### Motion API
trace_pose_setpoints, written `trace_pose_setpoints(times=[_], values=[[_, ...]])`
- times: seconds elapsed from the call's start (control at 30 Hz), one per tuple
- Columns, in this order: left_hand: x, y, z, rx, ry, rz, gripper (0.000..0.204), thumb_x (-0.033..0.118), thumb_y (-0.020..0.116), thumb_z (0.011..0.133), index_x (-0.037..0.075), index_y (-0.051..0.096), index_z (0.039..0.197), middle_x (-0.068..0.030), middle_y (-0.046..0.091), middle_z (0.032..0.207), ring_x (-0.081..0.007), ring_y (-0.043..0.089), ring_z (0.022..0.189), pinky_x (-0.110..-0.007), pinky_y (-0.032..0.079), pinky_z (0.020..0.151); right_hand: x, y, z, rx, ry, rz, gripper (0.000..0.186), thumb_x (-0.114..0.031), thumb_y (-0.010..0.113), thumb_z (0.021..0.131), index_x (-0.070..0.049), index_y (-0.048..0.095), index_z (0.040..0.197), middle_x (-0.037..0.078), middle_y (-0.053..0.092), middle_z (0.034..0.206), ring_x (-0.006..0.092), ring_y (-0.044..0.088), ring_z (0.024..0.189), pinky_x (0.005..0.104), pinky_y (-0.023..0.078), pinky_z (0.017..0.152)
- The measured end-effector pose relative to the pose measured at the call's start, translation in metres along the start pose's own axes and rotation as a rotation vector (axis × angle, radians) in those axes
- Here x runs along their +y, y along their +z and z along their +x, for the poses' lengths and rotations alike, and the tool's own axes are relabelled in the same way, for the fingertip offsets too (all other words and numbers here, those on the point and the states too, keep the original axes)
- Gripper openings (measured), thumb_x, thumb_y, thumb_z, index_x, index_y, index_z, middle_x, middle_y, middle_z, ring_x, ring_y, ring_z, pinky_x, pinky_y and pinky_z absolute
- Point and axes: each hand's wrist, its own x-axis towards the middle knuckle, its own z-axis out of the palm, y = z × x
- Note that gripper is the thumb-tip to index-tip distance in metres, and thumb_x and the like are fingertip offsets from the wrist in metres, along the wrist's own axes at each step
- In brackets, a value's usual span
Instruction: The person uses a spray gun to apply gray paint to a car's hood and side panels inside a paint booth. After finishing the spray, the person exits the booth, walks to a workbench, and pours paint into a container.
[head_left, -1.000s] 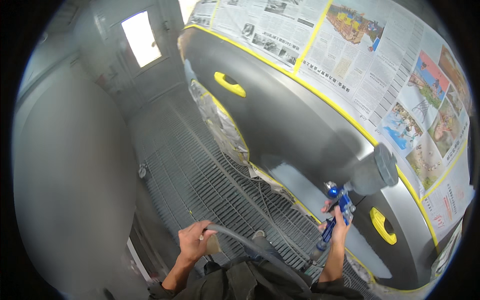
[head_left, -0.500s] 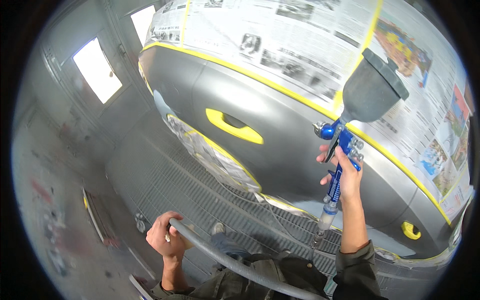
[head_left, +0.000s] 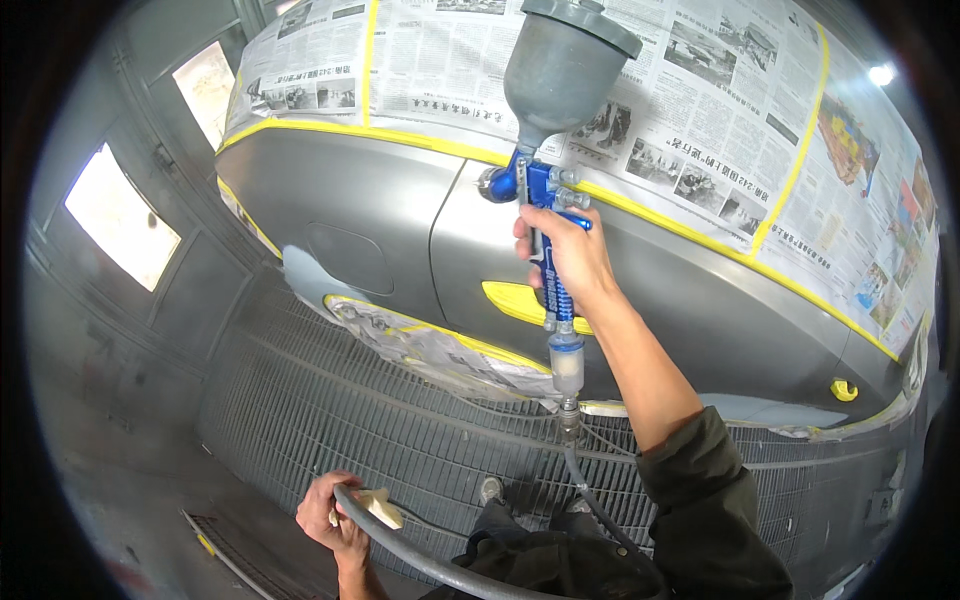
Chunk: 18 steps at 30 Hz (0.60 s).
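My right hand (head_left: 565, 250) grips a blue spray gun (head_left: 532, 180) upright, a grey cup (head_left: 560, 75) on top and a clear filter with hose fitting below. It is in front of a grey car body panel (head_left: 700, 300), close to a yellow-taped door handle (head_left: 510, 300). My left hand (head_left: 330, 515) is closed on a grey hose (head_left: 420, 555) and a crumpled cream cloth (head_left: 382, 505) at the lower middle.
Newspaper (head_left: 720, 110) held by yellow tape (head_left: 640, 210) covers the car's upper part; more masking (head_left: 420, 350) sits low on the panel. A grated floor (head_left: 280, 410) lies below, with hoses on it. Grey booth walls with bright windows (head_left: 120, 215) stand at the left.
My right hand has raised the spray gun up and leftward across the car. My view has swung toward the car's other end, and my left hand has shifted left and down in view.
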Motion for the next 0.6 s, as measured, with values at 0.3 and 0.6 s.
trace_pose_setpoints(times=[0.3,0.6], values=[[-0.005,0.028,0.014,-0.168,0.039,-0.116,0.047,0.044,0.061,0.097,0.0,0.065,0.083,-0.0094,0.066,0.068,-0.0201,0.065,0.059,-0.028,0.049,0.055,-0.015,-0.072,-0.042,0.281,0.003,-0.108,0.018,-0.017,0.065,0.091,-0.005,0.058,0.08,0.003,0.055,0.07,0.0089,0.051,0.057,0.0244,0.036,0.038],[0.051,0.082,-0.016,-0.325,0.139,-0.147,0.049,0.046,0.061,0.097,0.0,0.064,0.081,-0.0084,0.065,0.067,-0.0206,0.064,0.057,-0.029,0.047,0.052,-0.034,-0.21,-0.138,0.532,0.032,-0.232,0.024,-0.023,0.066,0.09,-0.005,0.058,0.077,0.001,0.055,0.067,0.0092,0.05,0.056,0.0271,0.039,0.043]])
